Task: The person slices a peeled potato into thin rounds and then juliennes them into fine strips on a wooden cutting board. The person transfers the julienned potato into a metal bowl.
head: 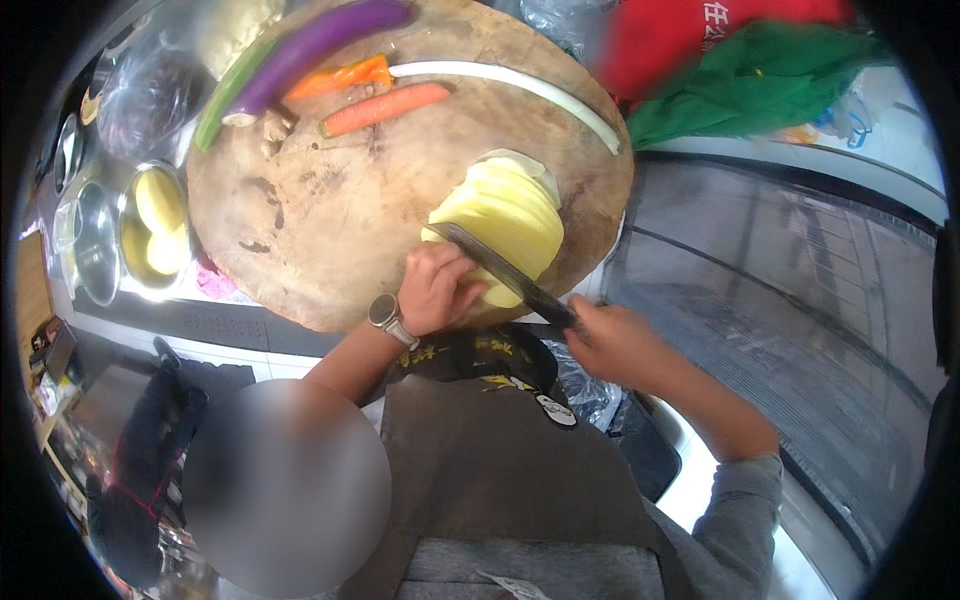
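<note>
On a large round wooden chopping board (322, 195) lies a fanned stack of thin yellow slices (510, 210), likely potato. My right hand (619, 341) grips the handle of a cleaver (502, 274), whose dark blade lies across the near left part of the stack. Just left of the blade, my left hand (439, 289) is curled with bent fingers against the near edge of the yellow pieces; what lies beneath its fingers is partly hidden. A watch (385, 311) is on the left wrist.
Along the board's far side lie an eggplant (315, 52), a green vegetable (236, 94), an orange pepper (341, 77), a carrot (386, 109), a ginger piece (275, 131) and a white leek stalk (517, 79). Metal bowls (122, 240) stand left; a green bag (750, 86) lies right.
</note>
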### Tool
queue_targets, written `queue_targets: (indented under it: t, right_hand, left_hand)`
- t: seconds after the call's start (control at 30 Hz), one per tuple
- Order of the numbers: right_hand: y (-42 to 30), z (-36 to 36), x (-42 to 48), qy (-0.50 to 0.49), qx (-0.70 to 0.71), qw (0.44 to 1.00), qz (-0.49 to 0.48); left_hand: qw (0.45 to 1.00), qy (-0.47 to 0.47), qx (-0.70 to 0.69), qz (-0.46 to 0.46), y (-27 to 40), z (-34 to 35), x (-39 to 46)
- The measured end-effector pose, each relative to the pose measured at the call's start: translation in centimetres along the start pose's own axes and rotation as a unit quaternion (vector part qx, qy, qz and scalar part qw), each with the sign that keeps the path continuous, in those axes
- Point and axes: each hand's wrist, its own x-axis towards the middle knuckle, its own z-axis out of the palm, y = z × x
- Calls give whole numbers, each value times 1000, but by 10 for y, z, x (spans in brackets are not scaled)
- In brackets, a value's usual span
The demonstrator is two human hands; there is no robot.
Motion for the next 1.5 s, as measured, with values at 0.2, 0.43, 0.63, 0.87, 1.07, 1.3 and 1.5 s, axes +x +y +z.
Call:
queue_targets:
  t: [0.2,0.43,0.63,0.87,1.07,1.3,1.5]
  right_hand:
    - [5,44,41,85,-25,996,-28]
    - [-3,58,37,135,-17,990,-30]
    - [-6,32,20,133,-15,987,-87]
    - [-26,-7,-31,9,-15,1000,9]
    - [-22,-9,-40,0,-26,1000,4]
    - [-9,-3,-17,5,1,999,-35]
    - [-18,5,9,37,-27,998,-42]
  left_hand:
    - [1000,-9,19,6,2,-1,4]
    - [998,11,48,36,6,-7,2]
    - [998,5,47,34,3,-8,-3]
    - [999,13,41,31,2,-7,-4]
    - [999,10,42,23,2,-8,-5]
    - [999,2,39,27,3,-10,-1]
    - [999,1,23,25,1,-8,-2]
